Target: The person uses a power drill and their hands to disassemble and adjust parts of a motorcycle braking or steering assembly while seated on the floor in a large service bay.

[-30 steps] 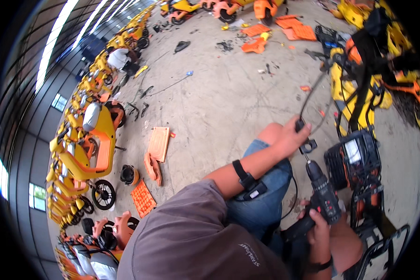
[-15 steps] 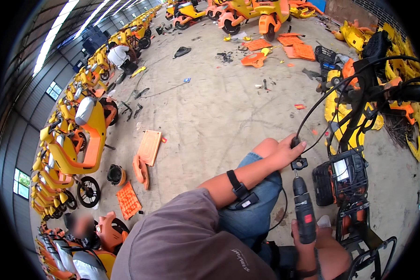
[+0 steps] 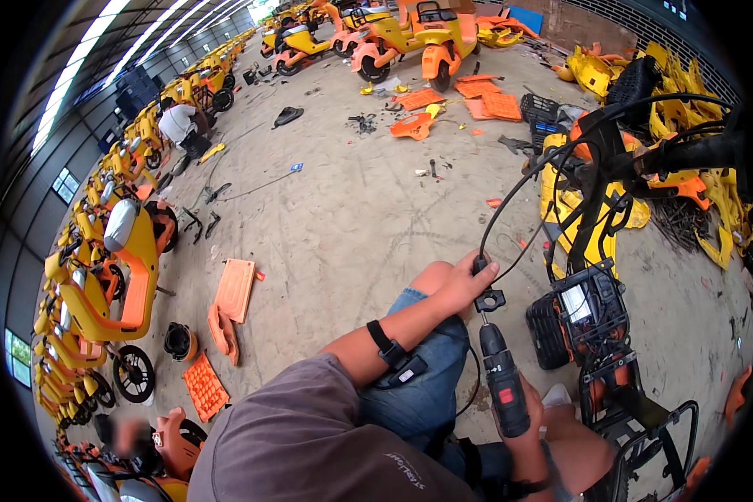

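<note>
My left hand (image 3: pixel 472 281) is closed around a small black part on the end of a black cable. Just below its fingers a black clamp bracket (image 3: pixel 490 300) sticks out. A black cordless drill (image 3: pixel 504 383) with a red patch is gripped in my right hand (image 3: pixel 529 410), pointing up and away from me. The drill's bit meets the bracket's underside, or comes very close to it. To the right stands a stripped scooter frame (image 3: pixel 615 368) with black handlebars (image 3: pixel 686 157) and loose cables. My left fingertips are partly hidden.
Orange panels (image 3: pixel 236 289) and a black-and-orange bucket (image 3: pixel 179 341) lie on the left floor. Yellow scooters (image 3: pixel 134 268) line the left wall, with a crouching person (image 3: pixel 181 124) beside them. Yellow body panels (image 3: pixel 686 84) are heaped at the far right.
The view has turned a little to the right, so the surroundings shift left. Both hands keep their holds, and the drill stays lined up beneath the bracket.
</note>
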{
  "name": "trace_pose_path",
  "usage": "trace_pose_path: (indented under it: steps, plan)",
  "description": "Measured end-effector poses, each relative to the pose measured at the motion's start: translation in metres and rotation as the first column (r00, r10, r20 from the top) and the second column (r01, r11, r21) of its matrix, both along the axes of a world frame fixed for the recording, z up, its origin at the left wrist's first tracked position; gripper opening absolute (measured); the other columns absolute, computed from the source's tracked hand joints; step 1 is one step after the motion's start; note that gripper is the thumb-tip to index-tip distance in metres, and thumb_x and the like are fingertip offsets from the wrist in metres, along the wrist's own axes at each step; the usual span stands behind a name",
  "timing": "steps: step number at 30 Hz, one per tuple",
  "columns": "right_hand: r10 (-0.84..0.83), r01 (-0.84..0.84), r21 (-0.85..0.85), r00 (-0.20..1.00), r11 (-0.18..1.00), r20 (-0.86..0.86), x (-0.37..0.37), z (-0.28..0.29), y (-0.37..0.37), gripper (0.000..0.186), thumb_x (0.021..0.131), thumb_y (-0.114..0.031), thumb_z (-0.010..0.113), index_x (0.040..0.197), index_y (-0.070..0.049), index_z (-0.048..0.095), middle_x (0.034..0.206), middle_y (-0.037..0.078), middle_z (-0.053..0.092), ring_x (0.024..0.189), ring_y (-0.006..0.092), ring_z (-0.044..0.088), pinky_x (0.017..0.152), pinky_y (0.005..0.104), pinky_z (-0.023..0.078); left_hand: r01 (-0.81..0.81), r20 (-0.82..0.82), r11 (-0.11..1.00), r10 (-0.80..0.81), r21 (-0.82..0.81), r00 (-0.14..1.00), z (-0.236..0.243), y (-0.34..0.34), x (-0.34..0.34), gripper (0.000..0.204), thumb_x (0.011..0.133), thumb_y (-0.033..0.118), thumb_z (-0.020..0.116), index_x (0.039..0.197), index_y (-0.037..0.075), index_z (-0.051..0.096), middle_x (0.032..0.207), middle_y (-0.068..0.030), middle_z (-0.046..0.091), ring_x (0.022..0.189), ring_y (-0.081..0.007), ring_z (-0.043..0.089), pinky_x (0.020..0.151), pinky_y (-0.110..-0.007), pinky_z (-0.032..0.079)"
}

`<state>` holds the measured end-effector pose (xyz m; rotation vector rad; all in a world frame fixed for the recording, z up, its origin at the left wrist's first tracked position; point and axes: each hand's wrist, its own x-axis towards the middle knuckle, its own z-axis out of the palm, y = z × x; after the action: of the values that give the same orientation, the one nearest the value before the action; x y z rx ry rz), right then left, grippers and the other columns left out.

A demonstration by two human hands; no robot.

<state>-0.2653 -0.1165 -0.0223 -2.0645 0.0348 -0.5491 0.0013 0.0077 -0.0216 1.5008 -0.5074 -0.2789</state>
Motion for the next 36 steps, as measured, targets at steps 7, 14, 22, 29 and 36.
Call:
trace_pose_path:
  steps: [7, 14, 22, 29, 36]
  plan:
    - [0.1, 0.019, 0.334, 0.936, 0.942, -0.337, -0.017, 0.004, 0.006, 0.04, 0.085, -0.007, 0.072, 0.123, 0.0, 0.06, 0.101, 0.01, 0.07, 0.085, 0.0115, 0.064, 0.077, 0.0293, 0.052, -0.064, -0.011, 0.998, 0.064, -0.001, 0.998, 0.006, -0.001, -0.007, 0.025, 0.097, 0.028, 0.063, 0.09, 0.007, 0.053, 0.072, 0.0056, 0.045, 0.069, -0.0064, 0.04, 0.061, -0.026, 0.037]
    - [0.198, 0.103, 0.801, 0.943, 0.59, -0.268, -0.012, 0.003, 0.01, 0.045, 0.086, -0.007, 0.072, 0.128, -0.004, 0.057, 0.112, 0.008, 0.069, 0.094, 0.0139, 0.064, 0.083, 0.0297, 0.052, -0.097, 0.07, 0.995, 0.096, 0.012, 0.993, -0.001, 0.0, -0.006, 0.027, 0.097, 0.03, 0.063, 0.087, 0.008, 0.052, 0.072, 0.0041, 0.046, 0.068, -0.0065, 0.041, 0.059, -0.025, 0.037]
    - [0.247, 0.121, 0.919, 0.942, 0.374, -0.225, -0.01, 0.006, 0.014, 0.041, 0.086, -0.007, 0.07, 0.125, -0.004, 0.056, 0.108, 0.011, 0.069, 0.082, 0.0154, 0.064, 0.074, 0.0306, 0.054, -0.123, 0.066, 0.992, 0.123, 0.0, 0.99, -0.009, -0.004, -0.002, 0.028, 0.097, 0.032, 0.063, 0.088, 0.007, 0.053, 0.072, 0.0034, 0.046, 0.067, -0.0072, 0.041, 0.059, -0.026, 0.038]
    - [0.002, 0.021, 0.133, 0.985, 0.991, -0.171, -0.009, 0.008, 0.0, 0.047, 0.079, -0.014, 0.073, 0.122, 0.0, 0.062, 0.106, 0.016, 0.069, 0.082, 0.0238, 0.066, 0.079, 0.0374, 0.05, -0.114, 0.067, 0.993, 0.111, 0.041, 0.991, -0.005, -0.001, -0.002, 0.028, 0.097, 0.031, 0.063, 0.089, 0.006, 0.054, 0.071, 0.0036, 0.047, 0.066, -0.0071, 0.042, 0.059, -0.027, 0.039]
    - [-0.041, 0.025, -0.426, 0.999, 0.904, -0.029, -0.006, 0.039, -0.012, 0.056, 0.077, -0.023, 0.068, 0.127, 0.0, 0.06, 0.11, 0.016, 0.069, 0.089, 0.0317, 0.064, 0.083, 0.0403, 0.044, -0.056, 0.036, 0.997, 0.054, 0.056, 0.998, -0.007, 0.0, -0.004, 0.026, 0.096, 0.029, 0.064, 0.089, 0.006, 0.054, 0.071, 0.0039, 0.047, 0.066, -0.0069, 0.042, 0.058, -0.027, 0.038]
